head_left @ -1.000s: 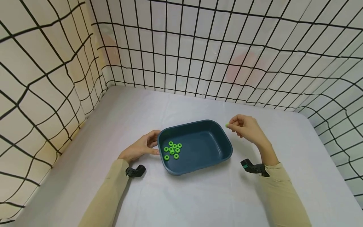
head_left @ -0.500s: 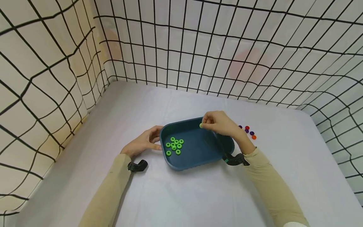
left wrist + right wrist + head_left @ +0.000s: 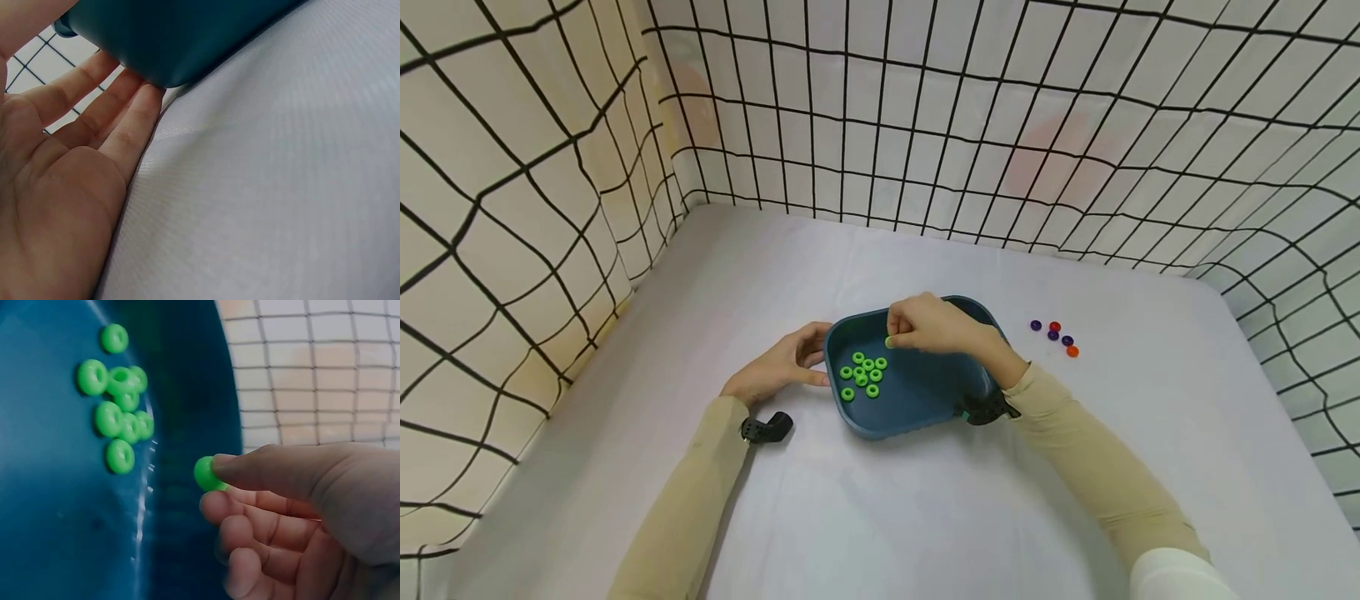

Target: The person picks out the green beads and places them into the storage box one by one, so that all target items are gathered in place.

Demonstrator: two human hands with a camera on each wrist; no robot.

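Note:
A dark teal plastic tray point(image 3: 917, 392) stands on the table. Against the outside of its left end, my left hand point(image 3: 778, 367) rests its thumb and lightly bent fingers; the left wrist view shows the fingertips at the tray's lower wall point(image 3: 181, 37). Several small green rings point(image 3: 860, 372) lie clustered inside, near that end. Over the tray's far side is my right hand point(image 3: 936, 323), pinching one more green ring point(image 3: 209, 474) between thumb and index finger. The other fingers are curled below it. Part of the tray is hidden by my right hand and forearm.
Right of the tray, several small purple, red and orange rings point(image 3: 1053, 336) lie on the white-covered table point(image 3: 865, 517). Black wire mesh point(image 3: 880, 125) rises along the back and sides. Each wrist carries a black camera band point(image 3: 767, 428).
My right hand has carried the green ring leftward from beyond the tray's right end to above its inside, uncovering the purple, red and orange rings. The left hand stays at the tray's left end.

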